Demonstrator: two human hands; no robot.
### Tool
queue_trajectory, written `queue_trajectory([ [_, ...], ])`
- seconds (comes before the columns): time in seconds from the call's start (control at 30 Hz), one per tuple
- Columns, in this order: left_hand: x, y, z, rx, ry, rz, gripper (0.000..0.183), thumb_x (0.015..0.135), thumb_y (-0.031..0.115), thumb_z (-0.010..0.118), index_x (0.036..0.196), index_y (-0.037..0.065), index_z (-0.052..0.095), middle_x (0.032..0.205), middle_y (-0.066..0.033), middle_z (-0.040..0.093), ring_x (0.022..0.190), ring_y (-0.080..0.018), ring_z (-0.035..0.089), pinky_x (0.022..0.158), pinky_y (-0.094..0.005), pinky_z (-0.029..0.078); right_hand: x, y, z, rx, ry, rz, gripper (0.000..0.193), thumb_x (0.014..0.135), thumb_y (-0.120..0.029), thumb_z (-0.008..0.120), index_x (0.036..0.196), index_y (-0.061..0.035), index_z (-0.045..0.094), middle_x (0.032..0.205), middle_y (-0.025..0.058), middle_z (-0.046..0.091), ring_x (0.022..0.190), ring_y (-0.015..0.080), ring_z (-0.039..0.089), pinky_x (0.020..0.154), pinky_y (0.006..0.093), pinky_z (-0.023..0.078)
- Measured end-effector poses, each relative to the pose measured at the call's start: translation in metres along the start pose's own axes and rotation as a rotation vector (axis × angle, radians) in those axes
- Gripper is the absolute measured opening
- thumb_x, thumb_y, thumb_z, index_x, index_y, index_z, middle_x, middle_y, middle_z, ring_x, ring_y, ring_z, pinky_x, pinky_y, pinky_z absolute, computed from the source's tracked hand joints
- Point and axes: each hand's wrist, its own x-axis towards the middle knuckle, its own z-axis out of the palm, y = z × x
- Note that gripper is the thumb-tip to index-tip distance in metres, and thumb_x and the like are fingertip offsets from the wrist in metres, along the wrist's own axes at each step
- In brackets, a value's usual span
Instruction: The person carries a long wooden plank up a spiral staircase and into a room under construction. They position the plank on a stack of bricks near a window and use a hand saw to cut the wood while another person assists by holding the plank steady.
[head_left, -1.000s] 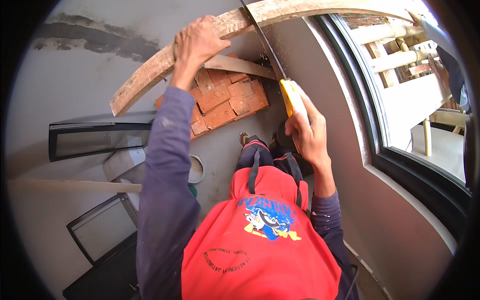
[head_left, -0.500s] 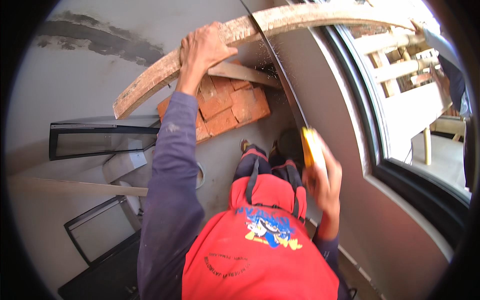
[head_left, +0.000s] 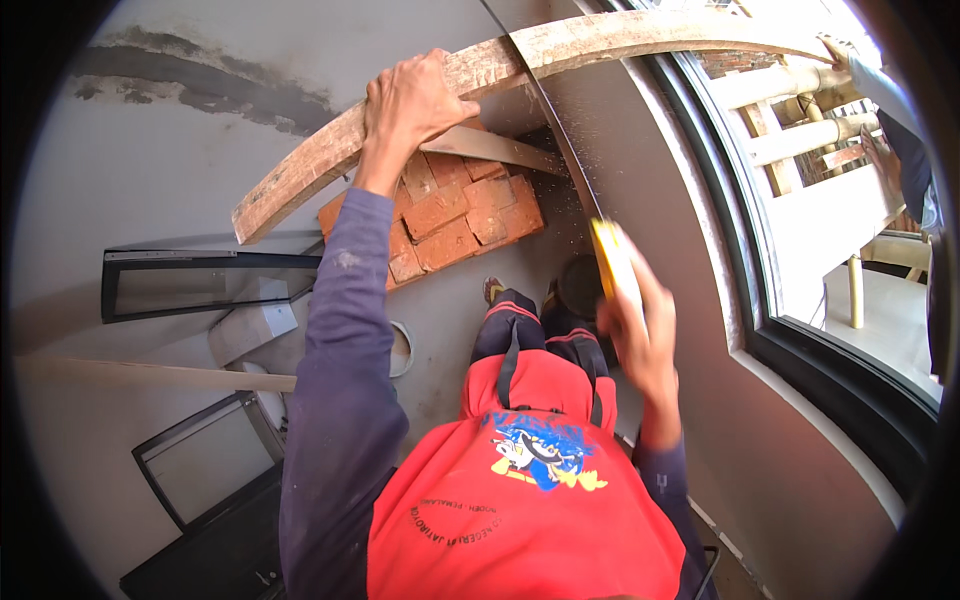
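A long wooden beam (head_left: 300,168) runs across the upper view, its right part reaching out through the window opening. My left hand (head_left: 412,105) is closed over the beam, left of the saw. In my right hand (head_left: 645,325) is the yellow handle (head_left: 612,258) of a handsaw, fingers wrapped round it. The saw blade (head_left: 562,135) crosses the beam near its middle, and fine sawdust flies beside it. How deep the cut goes cannot be made out. Another person's hand (head_left: 836,50) is at the beam's far right end.
Below the beam is a stack of red bricks (head_left: 440,225), with a board (head_left: 495,148) beside it. A black-framed window (head_left: 780,345) stands at right, with bamboo scaffolding (head_left: 805,140) outside. Black-framed panels (head_left: 205,285) and a wooden strip (head_left: 160,375) are at left.
My right hand has pushed the saw forward, up the view and slightly left. My left hand keeps its hold on the beam, which looks nearly unmoved.
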Motion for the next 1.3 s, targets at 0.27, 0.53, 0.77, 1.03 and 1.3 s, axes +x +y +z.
queue_trajectory([
  [0.27,0.005,-0.007,0.002,0.046,0.11,0.05,0.068,0.063,0.042,0.075,0.115,0.0,0.062,0.073,-0.0162,0.068,0.073,-0.0321,0.069,0.065,-0.0431,0.055,0.006,-0.006,0.007,0.046,0.017,-0.045,0.046,0.095,-0.017,0.043,0.135,0.0069,0.049,0.086,0.0101,0.067,0.058,0.0125,0.055,0.059,0.0264,0.047],
  [0.53,0.013,-0.011,0.006,0.051,0.192,0.128,0.056,0.064,0.04,0.075,0.103,0.001,0.065,0.075,-0.0165,0.069,0.068,-0.0314,0.069,0.061,-0.0448,0.055,0.03,0.003,0.01,-0.046,0.051,-0.147,0.045,0.097,-0.021,0.047,0.136,0.0018,0.05,0.067,0.0055,0.058,0.06,0.0112,0.054,0.057,0.0281,0.045],
  [0.77,0.005,0.012,-0.002,0.08,0.058,0.037,0.077,0.061,0.038,0.076,0.125,-0.001,0.059,0.073,-0.0176,0.069,0.073,-0.0293,0.07,0.07,-0.0401,0.057,0.039,0.013,0.019,-0.01,0.064,-0.098,0.045,0.098,-0.022,0.049,0.139,-0.0035,0.048,0.062,0.0036,0.054,0.055,0.0085,0.051,0.053,0.0262,0.043],
  [1.03,0.006,0.008,0.008,0.097,0.087,0.061,0.078,0.06,0.04,0.075,0.128,0.005,0.059,0.081,-0.0183,0.07,0.074,-0.0285,0.07,0.069,-0.0439,0.056,0.022,0.007,0.025,0.009,0.071,-0.024,0.047,0.095,-0.016,0.047,0.14,-0.0041,0.048,0.064,0.0033,0.057,0.055,0.0097,0.053,0.054,0.0285,0.045],
  [1.3,0.011,0.001,0.011,0.049,0.01,0.059,0.082,0.06,0.043,0.072,0.128,0.0,0.058,0.064,-0.0124,0.066,0.067,-0.0257,0.068,0.067,-0.0421,0.055,-0.006,0.007,0.007,0.05,0.074,-0.058,0.046,0.097,-0.02,0.046,0.137,0.0016,0.048,0.064,0.0041,0.057,0.055,0.0097,0.052,0.054,0.0266,0.044],
])
